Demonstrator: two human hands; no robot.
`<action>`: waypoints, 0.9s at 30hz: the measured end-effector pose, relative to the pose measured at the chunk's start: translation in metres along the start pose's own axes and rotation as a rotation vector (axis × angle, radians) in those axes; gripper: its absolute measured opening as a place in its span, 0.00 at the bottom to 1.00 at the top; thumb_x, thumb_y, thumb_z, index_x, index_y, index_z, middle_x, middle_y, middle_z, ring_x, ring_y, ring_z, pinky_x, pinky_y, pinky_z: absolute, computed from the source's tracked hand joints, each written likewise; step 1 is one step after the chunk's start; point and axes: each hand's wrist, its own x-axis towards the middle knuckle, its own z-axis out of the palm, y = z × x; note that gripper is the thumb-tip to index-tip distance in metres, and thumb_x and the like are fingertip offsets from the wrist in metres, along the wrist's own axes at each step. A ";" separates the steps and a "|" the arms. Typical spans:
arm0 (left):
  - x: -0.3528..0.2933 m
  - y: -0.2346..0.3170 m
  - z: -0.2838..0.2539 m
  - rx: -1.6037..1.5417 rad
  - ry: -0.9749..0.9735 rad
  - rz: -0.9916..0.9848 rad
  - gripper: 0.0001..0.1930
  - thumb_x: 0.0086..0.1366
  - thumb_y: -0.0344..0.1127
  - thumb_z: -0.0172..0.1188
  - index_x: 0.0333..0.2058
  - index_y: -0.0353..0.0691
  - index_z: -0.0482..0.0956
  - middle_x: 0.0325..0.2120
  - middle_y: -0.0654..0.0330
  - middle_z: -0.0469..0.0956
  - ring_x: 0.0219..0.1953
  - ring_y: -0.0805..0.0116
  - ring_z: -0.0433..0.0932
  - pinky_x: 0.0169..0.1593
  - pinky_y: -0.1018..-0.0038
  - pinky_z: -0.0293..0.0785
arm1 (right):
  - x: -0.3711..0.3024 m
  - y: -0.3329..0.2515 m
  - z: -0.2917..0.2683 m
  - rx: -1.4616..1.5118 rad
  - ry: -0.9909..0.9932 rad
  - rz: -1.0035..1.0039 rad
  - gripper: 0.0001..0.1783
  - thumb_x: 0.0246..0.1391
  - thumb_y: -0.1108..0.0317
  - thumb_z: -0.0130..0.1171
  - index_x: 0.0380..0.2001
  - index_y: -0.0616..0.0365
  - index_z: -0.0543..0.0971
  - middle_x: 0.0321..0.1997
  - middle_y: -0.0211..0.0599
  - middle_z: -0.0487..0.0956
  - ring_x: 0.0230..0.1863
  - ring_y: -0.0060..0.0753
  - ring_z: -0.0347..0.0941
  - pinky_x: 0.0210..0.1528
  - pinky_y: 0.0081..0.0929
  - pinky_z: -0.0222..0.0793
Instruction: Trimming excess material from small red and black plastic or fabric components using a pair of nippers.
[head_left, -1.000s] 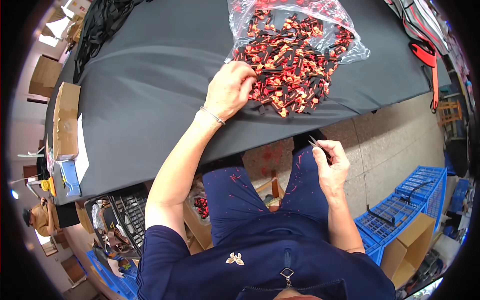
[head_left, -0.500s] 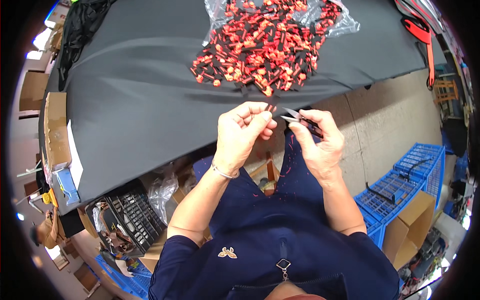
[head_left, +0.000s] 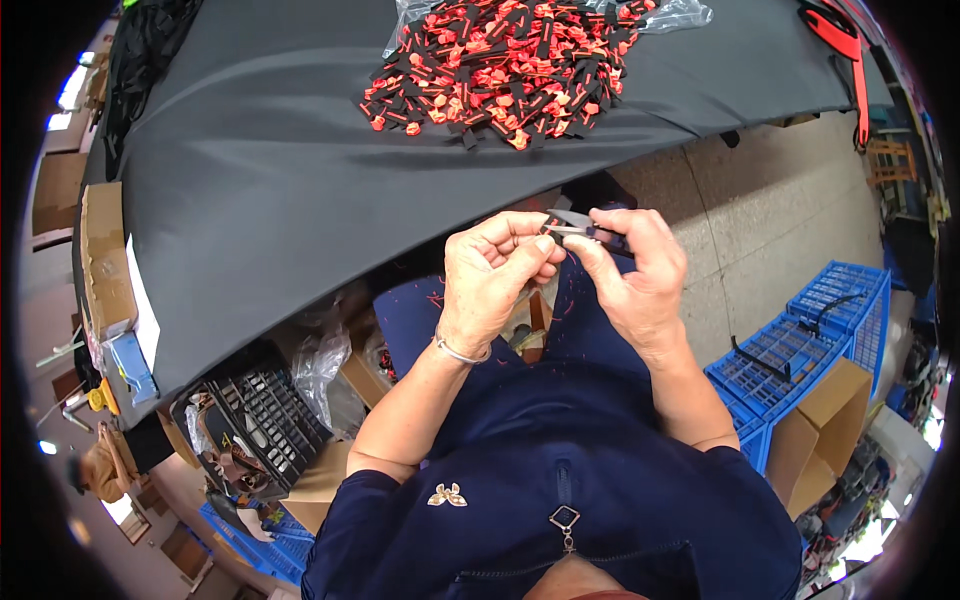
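Note:
My left hand (head_left: 488, 278) is closed in a pinch on a small black strip (head_left: 549, 226) with a bit of red; most of it is hidden by my fingers. In my right hand (head_left: 642, 278) I grip a pair of thread snips (head_left: 572, 219). Its pointed metal blades reach left to the strip at my left fingertips; whether they touch it I cannot tell. Both hands are above my lap, just off the edge of the black-covered table (head_left: 270, 225). On that table lies a large pile of black and orange-red strips (head_left: 500, 75). Red thread scraps dot my dark trousers.
Clear plastic bagging (head_left: 678, 17) lies behind the pile. A red-and-black strap (head_left: 858, 85) rests at the table's far right. Blue plastic crates (head_left: 785, 375) and an open cardboard box (head_left: 828, 425) stand to my right. A black crate (head_left: 262, 420) sits at lower left. Another person (head_left: 105, 465) is far left.
The snips in my right hand have moved left, and their blades are now at the strip in my left fingers. The table and pile appear higher and slightly left in view.

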 end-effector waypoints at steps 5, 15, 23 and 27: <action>0.001 -0.005 0.000 0.044 0.001 -0.035 0.09 0.58 0.29 0.58 0.37 0.31 0.77 0.24 0.59 0.79 0.24 0.79 0.76 0.29 0.85 0.73 | 0.001 0.018 -0.002 -0.059 0.025 0.017 0.12 0.40 0.69 0.67 0.28 0.60 0.75 0.24 0.34 0.76 0.24 0.30 0.72 0.26 0.23 0.67; 0.001 -0.024 0.010 0.929 0.102 0.808 0.11 0.48 0.20 0.60 0.34 0.34 0.80 0.30 0.54 0.79 0.31 0.66 0.79 0.36 0.78 0.73 | 0.000 0.014 0.011 0.585 -0.186 0.573 0.08 0.49 0.73 0.60 0.31 0.63 0.72 0.27 0.29 0.75 0.30 0.14 0.70 0.33 0.13 0.66; -0.004 -0.030 -0.009 0.242 0.007 0.098 0.10 0.56 0.26 0.59 0.37 0.30 0.77 0.30 0.58 0.79 0.31 0.76 0.77 0.36 0.79 0.74 | -0.001 0.020 0.011 0.603 -0.314 0.489 0.04 0.52 0.78 0.54 0.34 0.62 0.72 0.31 0.29 0.75 0.34 0.14 0.69 0.38 0.15 0.67; -0.004 -0.027 -0.013 0.071 -0.042 -0.098 0.11 0.57 0.29 0.59 0.38 0.31 0.77 0.27 0.59 0.79 0.28 0.78 0.76 0.36 0.82 0.73 | -0.003 0.017 0.014 0.587 -0.275 0.464 0.08 0.51 0.77 0.56 0.36 0.62 0.73 0.32 0.30 0.76 0.35 0.17 0.71 0.39 0.17 0.68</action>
